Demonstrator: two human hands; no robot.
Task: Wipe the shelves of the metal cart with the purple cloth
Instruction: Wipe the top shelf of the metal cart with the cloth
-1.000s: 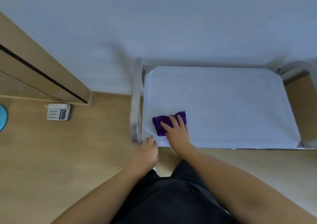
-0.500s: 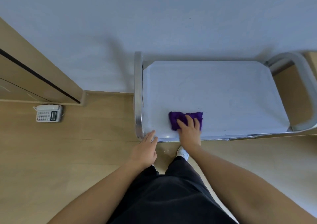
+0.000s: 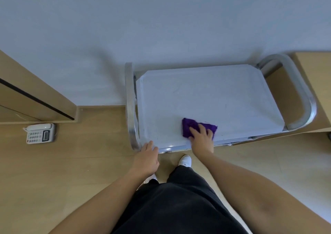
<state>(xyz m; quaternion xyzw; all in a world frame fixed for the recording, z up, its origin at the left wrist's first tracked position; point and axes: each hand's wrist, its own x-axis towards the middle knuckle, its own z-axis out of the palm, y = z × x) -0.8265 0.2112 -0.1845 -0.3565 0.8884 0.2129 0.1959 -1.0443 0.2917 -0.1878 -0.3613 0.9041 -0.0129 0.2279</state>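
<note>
**Cleaning duty, seen from above**

A telephone (image 3: 40,133) lies on the floor. The left hand (image 3: 147,159), fingers relaxed, touches the near-left corner of the metal cart (image 3: 206,94). The right hand (image 3: 202,138) presses the purple cloth (image 3: 188,126) with straight fingers by the top shelf's front edge.

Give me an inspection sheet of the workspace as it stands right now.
Surface: top shelf of the metal cart, bare metal with faint scratches; lower shelves hidden beneath it.
Job's things: purple cloth lies bunched near the shelf's near edge.
Clutter: telephone on the floor, left of the cart.
Grippers: right hand presses flat on the cloth; left hand touches the cart's near left corner.
Cables: perhaps a thin cord at the telephone, too small to tell.
Surroundings: wooden floor, white wall behind the cart, wooden panel at left, wooden unit at right, white shoe below the cart's edge.
</note>
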